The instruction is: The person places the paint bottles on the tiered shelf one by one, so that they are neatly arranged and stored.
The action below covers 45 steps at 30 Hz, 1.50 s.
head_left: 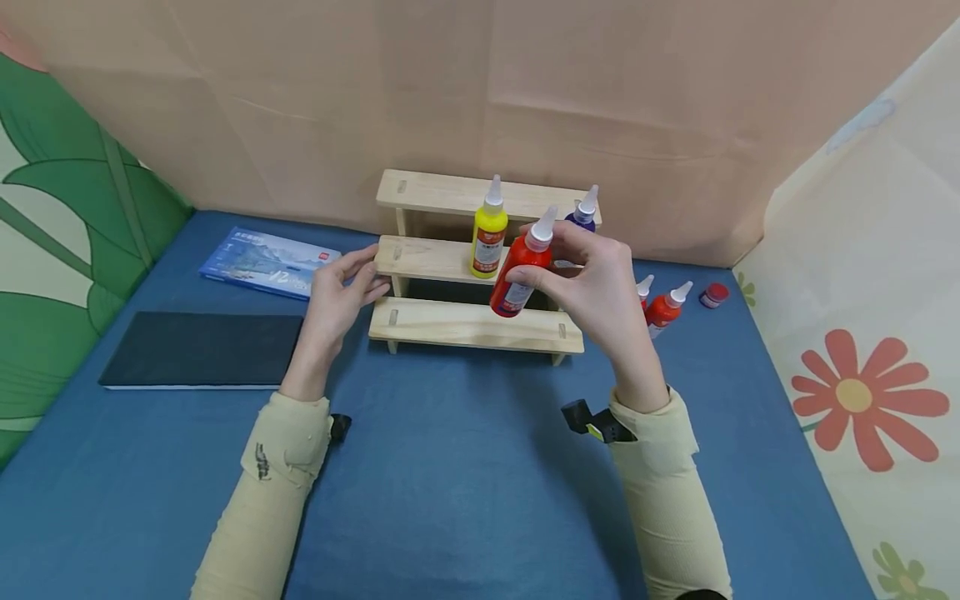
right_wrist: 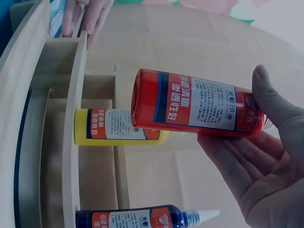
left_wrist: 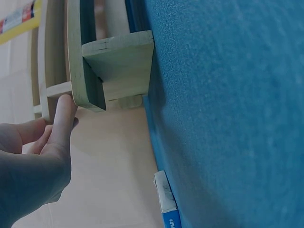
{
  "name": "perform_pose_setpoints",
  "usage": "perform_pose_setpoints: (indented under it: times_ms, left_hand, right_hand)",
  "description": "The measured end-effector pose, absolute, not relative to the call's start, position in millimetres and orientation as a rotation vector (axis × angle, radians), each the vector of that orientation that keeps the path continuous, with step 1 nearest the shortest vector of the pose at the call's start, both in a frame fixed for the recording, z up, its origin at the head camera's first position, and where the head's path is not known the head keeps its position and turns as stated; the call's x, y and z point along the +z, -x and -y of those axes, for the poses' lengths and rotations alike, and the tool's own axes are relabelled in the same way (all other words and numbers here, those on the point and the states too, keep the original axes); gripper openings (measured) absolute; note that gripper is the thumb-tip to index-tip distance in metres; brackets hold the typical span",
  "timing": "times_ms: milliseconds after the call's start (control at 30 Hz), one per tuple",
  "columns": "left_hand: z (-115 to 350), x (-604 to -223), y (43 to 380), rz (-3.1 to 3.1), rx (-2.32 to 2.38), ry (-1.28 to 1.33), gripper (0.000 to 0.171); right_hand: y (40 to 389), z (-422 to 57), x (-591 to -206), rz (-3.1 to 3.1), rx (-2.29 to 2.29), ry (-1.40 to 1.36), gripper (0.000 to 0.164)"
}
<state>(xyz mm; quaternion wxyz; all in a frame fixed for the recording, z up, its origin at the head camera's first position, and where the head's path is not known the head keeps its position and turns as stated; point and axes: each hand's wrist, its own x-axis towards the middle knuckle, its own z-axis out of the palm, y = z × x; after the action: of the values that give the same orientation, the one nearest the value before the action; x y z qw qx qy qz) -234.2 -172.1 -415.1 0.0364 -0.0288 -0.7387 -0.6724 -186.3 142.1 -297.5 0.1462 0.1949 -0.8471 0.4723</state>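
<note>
My right hand (head_left: pixel 603 279) grips a red ink bottle (right_wrist: pixel 197 102) with a white pointed cap, thumb on one side and fingers on the other. The bottle is tilted in the air, in front of a three-step wooden stand (head_left: pixel 442 257). At the left end of the middle step my left hand (head_left: pixel 337 296) pinches the board between thumb and fingers. On that same step stand a yellow bottle (head_left: pixel 489 237) and, further right, a dark blue bottle (right_wrist: pixel 137 218), partly hidden behind the right hand in the head view.
Right of the stand are red bottles (head_left: pixel 663 311) and a small red-lidded jar (head_left: pixel 714 295). A blue picture box (head_left: pixel 266 260) and a dark flat book (head_left: pixel 202 350) lie at the left on the blue cloth (head_left: pixel 450 467). A beige sheet (head_left: pixel 450 92) rises behind.
</note>
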Motion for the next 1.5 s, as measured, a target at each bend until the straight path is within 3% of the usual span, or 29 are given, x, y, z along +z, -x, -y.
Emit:
perform_pose_setpoints:
  times_ms: [1500]
  left_hand:
    - [171, -413, 234, 2.275, -2.062, 0.047, 0.042]
  right_hand:
    - [215, -88, -279, 2.431, 1.336, -0.739, 0.05]
